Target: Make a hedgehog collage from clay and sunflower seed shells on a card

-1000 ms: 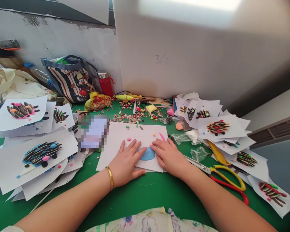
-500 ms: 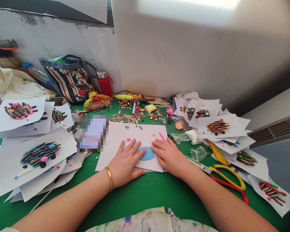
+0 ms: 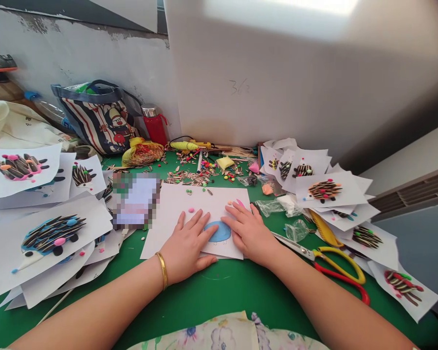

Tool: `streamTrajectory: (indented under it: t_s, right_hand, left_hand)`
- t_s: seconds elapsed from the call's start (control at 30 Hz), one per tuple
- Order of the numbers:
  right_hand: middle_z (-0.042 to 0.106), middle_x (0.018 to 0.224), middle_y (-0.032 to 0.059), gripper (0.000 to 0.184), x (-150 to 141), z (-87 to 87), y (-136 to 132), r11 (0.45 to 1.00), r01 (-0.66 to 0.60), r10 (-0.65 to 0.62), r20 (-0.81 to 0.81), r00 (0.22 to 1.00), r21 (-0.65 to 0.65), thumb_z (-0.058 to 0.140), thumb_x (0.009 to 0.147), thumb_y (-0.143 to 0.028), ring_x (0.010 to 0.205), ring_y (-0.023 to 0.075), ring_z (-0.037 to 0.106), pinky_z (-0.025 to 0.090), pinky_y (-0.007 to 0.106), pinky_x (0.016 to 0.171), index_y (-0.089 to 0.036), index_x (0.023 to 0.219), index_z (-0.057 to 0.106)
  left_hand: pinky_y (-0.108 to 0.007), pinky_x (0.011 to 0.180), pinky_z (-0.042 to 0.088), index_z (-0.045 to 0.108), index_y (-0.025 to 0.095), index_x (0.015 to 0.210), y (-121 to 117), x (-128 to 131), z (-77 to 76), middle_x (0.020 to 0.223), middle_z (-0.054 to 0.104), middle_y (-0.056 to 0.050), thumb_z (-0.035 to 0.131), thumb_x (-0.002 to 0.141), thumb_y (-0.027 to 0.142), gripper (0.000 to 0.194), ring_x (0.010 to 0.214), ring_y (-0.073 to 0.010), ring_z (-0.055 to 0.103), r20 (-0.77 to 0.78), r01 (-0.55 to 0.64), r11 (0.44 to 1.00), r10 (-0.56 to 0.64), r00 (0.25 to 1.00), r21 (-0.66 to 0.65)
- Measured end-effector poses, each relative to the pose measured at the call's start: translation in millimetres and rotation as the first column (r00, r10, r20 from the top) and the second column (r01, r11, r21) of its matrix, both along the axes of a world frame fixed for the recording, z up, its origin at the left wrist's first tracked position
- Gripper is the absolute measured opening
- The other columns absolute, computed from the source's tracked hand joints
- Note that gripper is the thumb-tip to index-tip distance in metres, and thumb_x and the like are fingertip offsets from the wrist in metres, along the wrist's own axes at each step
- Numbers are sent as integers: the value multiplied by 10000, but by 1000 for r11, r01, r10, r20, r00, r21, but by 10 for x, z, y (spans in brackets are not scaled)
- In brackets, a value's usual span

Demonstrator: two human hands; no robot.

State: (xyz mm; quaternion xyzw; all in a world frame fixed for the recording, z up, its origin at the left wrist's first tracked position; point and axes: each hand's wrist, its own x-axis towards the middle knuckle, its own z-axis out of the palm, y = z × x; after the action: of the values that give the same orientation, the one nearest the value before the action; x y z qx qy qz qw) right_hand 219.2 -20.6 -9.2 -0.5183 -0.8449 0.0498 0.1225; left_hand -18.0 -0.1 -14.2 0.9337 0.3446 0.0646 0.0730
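Note:
A sheet of white paper [image 3: 164, 228] lies flat on the table. On it sits a flattened blue clay shape [image 3: 219, 233] with small legs drawn below. My left hand [image 3: 190, 243], with a gold bangle at the wrist, rests palm down on the paper, fingers spread, thumb and forefinger at the blue clay's left edge. My right hand [image 3: 253, 234] also lies flat, fingers stretched, its fingertips by the clay's right side. A pink clay strip [image 3: 241, 204] shows partly behind my right fingers. A pink ball [image 3: 191, 210] and a sunflower seed [image 3: 209, 192] lie further up the sheet.
Stacked paper hedgehog pictures stand left [image 3: 95, 206] and right [image 3: 350, 192]. Scissors [image 3: 339, 270] lie beside my right forearm. A phone [image 3: 136, 201] is left of the sheet. Behind are scattered seeds [image 3: 184, 177], a red flask [image 3: 155, 126] and a striped bag [image 3: 98, 119].
My right fingers have slid slightly forward and now cover more of the pink strip. My left hand stays in place on the paper. The whole view has shifted a little.

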Motion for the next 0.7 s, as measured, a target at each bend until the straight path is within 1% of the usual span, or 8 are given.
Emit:
streamTrajectory:
  t_s: [0.1, 0.2, 0.4, 0.5, 0.6, 0.7]
  right_hand:
    - [432, 1520, 70, 455, -38, -4, 13, 1000, 5, -5, 18, 1000, -26, 452, 916, -174, 1466, 276, 260, 129, 652, 1153, -283, 1345, 555]
    - [407, 1538, 52, 442, -34, -10, 30, 999, 12, -11, 27, 1000, -41, 457, 916, -184, 1472, 286, 243, 128, 662, 1147, -306, 1325, 573]
    - [380, 1554, 56, 424, 116, 14, 50, 998, 67, -66, 38, 997, -14, 462, 932, -210, 1468, 300, 252, 153, 672, 1139, -293, 1334, 570]
    - [354, 1567, 48, 388, 172, 36, 38, 1000, 29, -29, 61, 998, -3, 445, 970, -259, 1475, 308, 231, 157, 688, 1128, -316, 1331, 574]
    - [314, 1586, 45, 396, 205, 77, 6, 999, -36, 37, 102, 994, -11, 446, 976, -249, 1484, 307, 207, 156, 684, 1134, -321, 1347, 563]
    - [336, 1577, 50, 394, 231, 122, -33, 996, -83, 88, 139, 986, -44, 456, 974, -241, 1488, 315, 189, 162, 686, 1133, -319, 1344, 568]
  left_hand:
    - [-694, 1143, 133, 439, 237, 1447, 2, 3, -2, 1561, 350, -149, 670, 819, 517, 726, 1464, -385, 231, -1, 2, 1000, -2, 1000, 2]
    - [-698, 1140, 133, 435, 228, 1450, 3, 9, 10, 1564, 343, -153, 672, 817, 517, 736, 1464, -388, 229, -16, 0, 1000, 0, 1000, -3]
    - [-692, 1142, 147, 433, 245, 1450, 0, 18, 51, 1573, 328, -143, 678, 816, 496, 725, 1468, -385, 219, -43, -7, 1000, 6, 999, -27]
    - [-687, 1144, 144, 432, 246, 1452, -2, 20, 57, 1573, 327, -144, 672, 819, 505, 725, 1471, -383, 210, -53, -14, 999, 12, 999, -32]
    - [-685, 1148, 135, 426, 247, 1457, -3, 22, 54, 1575, 324, -144, 674, 819, 504, 732, 1473, -382, 204, -52, -17, 999, 15, 999, -34]
    - [-683, 1149, 131, 428, 249, 1456, -4, 22, 46, 1578, 319, -142, 686, 812, 498, 737, 1471, -384, 211, -46, -16, 999, 14, 999, -39]
